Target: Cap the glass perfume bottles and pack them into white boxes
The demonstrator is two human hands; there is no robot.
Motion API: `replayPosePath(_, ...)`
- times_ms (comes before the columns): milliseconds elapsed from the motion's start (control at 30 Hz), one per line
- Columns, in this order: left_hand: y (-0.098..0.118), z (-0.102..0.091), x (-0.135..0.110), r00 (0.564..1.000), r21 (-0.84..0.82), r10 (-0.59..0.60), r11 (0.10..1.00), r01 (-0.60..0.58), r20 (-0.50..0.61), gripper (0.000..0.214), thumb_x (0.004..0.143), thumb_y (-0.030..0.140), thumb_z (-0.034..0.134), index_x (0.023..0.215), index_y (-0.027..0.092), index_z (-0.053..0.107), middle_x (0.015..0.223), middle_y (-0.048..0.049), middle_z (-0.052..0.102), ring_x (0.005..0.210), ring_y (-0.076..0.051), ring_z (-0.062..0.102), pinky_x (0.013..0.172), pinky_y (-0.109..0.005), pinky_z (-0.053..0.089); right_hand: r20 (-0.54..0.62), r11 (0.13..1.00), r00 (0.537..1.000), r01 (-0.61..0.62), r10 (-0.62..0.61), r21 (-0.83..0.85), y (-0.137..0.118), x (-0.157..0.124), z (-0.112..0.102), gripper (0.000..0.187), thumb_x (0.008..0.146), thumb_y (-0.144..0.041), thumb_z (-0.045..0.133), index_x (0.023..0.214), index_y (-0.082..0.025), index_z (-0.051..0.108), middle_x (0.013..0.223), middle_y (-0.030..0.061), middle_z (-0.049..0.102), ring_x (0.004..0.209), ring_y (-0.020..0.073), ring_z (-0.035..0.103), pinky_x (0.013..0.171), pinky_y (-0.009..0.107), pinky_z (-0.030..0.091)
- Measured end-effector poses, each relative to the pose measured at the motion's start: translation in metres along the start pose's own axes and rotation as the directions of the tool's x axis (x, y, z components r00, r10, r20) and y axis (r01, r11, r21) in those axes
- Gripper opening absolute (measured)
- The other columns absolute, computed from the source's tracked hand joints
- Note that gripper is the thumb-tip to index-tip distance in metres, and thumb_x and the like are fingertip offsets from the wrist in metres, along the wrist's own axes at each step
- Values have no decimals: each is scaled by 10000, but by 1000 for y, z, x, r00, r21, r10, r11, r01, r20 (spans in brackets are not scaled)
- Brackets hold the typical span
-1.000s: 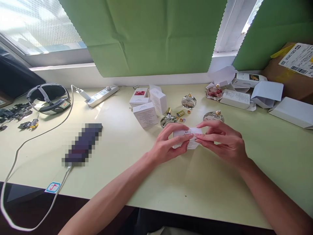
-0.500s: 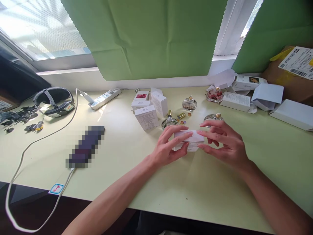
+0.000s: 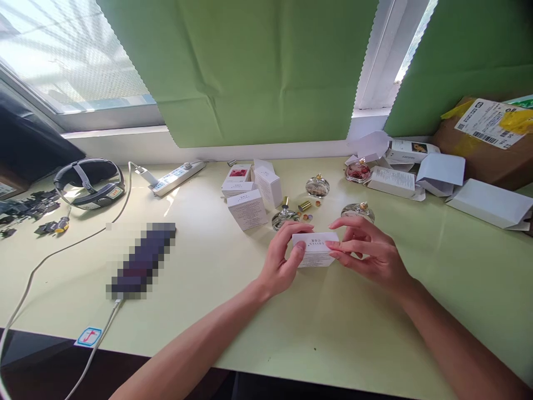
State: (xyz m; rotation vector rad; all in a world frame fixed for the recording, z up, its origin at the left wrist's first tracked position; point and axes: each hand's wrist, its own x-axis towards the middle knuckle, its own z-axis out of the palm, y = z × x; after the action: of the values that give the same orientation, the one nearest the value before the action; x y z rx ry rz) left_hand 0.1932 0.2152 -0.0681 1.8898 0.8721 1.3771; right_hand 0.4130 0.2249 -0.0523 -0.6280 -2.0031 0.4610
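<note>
A small white printed box is between my hands, its lettered top facing up. My left hand grips its left side, thumb on the top edge and fingers behind. At the right end, the fingertips of my right hand touch the top and corner, the index finger lifted and the fingers apart. Just beyond are round glass bottles: one behind my left hand, one behind my right hand, and another farther back. Gold caps and small amber pieces lie among them.
More white boxes stand at the back centre. Opened cartons and a red-tinted bottle are at the back right, before a brown parcel. Left are a pixelated phone, its cable, a power strip and a head strap.
My left thumb has moved from the box's front face onto its top, and the fingers have drawn off the top. My right index finger has lifted. The camera view has shifted slightly.
</note>
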Motion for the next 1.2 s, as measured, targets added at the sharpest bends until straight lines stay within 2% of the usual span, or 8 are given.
replayPosePath(233, -3, 2, 0, 1000, -19, -16, 1000, 16, 10, 256, 1013, 304, 417, 1169, 215, 600, 1145, -86, 593, 1079, -211, 564, 925, -349, 454, 3, 1000, 1000, -29, 29, 4, 4, -2, 2, 331, 836, -122, 723, 1102, -319, 717, 1197, 52, 567, 712, 108, 513, 543, 272, 477)
replayPosePath(367, -7, 0, -3, 1000, 42, -6, 999, 6, -20, 260, 1010, 338, 433, 1182, 210, 580, 1112, -86, 590, 1043, -206, 562, 917, -353, 452, 97, 975, 971, -221, 217, 28, 3, -4, 2, 543, 832, -267, 759, 1338, -324, 571, 1241, 61, 572, 679, 95, 537, 546, 264, 505)
replayPosePath(500, -7, -1, -3, 997, 70, 67, 995, -64, -33, 267, 997, 324, 454, 1210, 200, 556, 1092, -89, 573, 1031, -205, 554, 898, -355, 460, 171, 939, 926, -344, 336, 22, -2, 2, 2, 338, 883, -322, 699, 1210, -275, 628, 909, 2, 652, 643, 101, 562, 562, 241, 512)
replayPosePath(633, -7, -1, -2, 987, 27, 145, 989, -143, -66, 326, 983, 333, 453, 1266, 186, 522, 1103, -98, 547, 1019, -209, 548, 888, -371, 467, 191, 920, 904, -392, 383, 10, -11, 8, -4, 263, 872, -355, 702, 1115, -261, 663, 905, 6, 669, 659, 109, 595, 553, 237, 520)
replayPosePath(833, -12, -1, -4, 962, 8, 180, 983, -182, -204, 402, 955, 366, 460, 1308, 174, 472, 1119, -107, 514, 1020, -217, 503, 885, -388, 451, -57, 799, 799, -591, 599, 113, -29, 32, -56, 338, 769, -409, 792, 1070, -284, 700, 792, -3, 697, 555, 120, 602, 492, 260, 544)
replayPosePath(1000, -12, 1, -10, 985, 64, 141, 987, -147, 96, 304, 942, 283, 470, 1229, 183, 479, 936, -56, 551, 864, -171, 505, 810, -329, 456, -343, 847, 783, -526, 519, 80, -10, 94, -104, 334, 752, -459, 796, 1001, -256, 706, 754, 9, 674, 464, 100, 552, 386, 249, 461)
replayPosePath(1100, -11, 3, -12, 958, 115, 82, 986, -117, 273, 294, 912, 250, 500, 1200, 191, 479, 902, -42, 553, 815, -155, 513, 758, -298, 464, -305, 854, 810, -520, 501, 20, 25, 137, -108, 402, 772, -473, 777, 1052, -217, 645, 995, 63, 695, 498, 90, 580, 432, 268, 519)
replayPosePath(1200, -11, 2, -12, 953, 147, 46, 985, -94, 299, 311, 885, 227, 513, 1193, 194, 476, 900, -39, 555, 808, -150, 520, 751, -288, 469, -140, 825, 832, -553, 537, -119, 59, 176, -91, 439, 844, -461, 713, 1149, -189, 552, 1022, 95, 691, 565, 116, 640, 494, 279, 566)
